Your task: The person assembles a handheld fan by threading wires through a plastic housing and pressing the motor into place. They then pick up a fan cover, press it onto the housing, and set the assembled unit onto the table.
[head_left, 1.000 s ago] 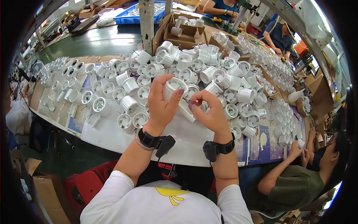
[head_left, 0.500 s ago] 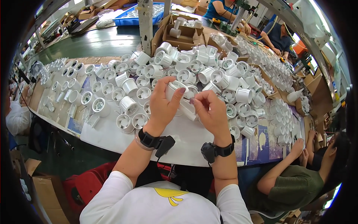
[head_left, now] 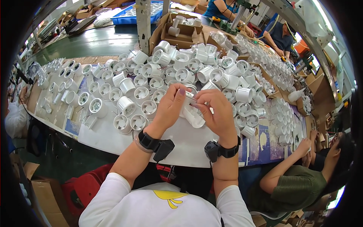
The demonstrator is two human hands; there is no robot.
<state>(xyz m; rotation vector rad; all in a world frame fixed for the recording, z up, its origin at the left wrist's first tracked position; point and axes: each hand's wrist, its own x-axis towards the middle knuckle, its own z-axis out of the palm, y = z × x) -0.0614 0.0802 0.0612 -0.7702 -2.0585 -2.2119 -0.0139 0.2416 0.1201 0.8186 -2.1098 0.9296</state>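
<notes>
My left hand (head_left: pixel 171 106) is closed round a small white plastic part (head_left: pixel 190 96), its thumb along the upper edge. From the other side my right hand (head_left: pixel 217 109) pinches at the same part with bent fingers; the fingertips partly hide what they grip. Just below the hands, over the white work surface, a pale crumpled-looking white piece (head_left: pixel 193 115) shows; whether it touches the held part I cannot tell. Beyond the hands lies a heap of white cylindrical fan housings (head_left: pixel 185 75), many with blades inside and thin wires sticking out.
A white board (head_left: pixel 177 145) covers the table in front of me. More housings (head_left: pixel 279 121) stand in rows at right, beside a seated person (head_left: pixel 298 185). An open cardboard box (head_left: pixel 185 36), a metal post (head_left: pixel 143 26) and a blue tray (head_left: pixel 130 17) are at the back.
The part in my hands has been turned, and its round rim no longer faces up. My right fingers have curled over it. The view has shifted slightly.
</notes>
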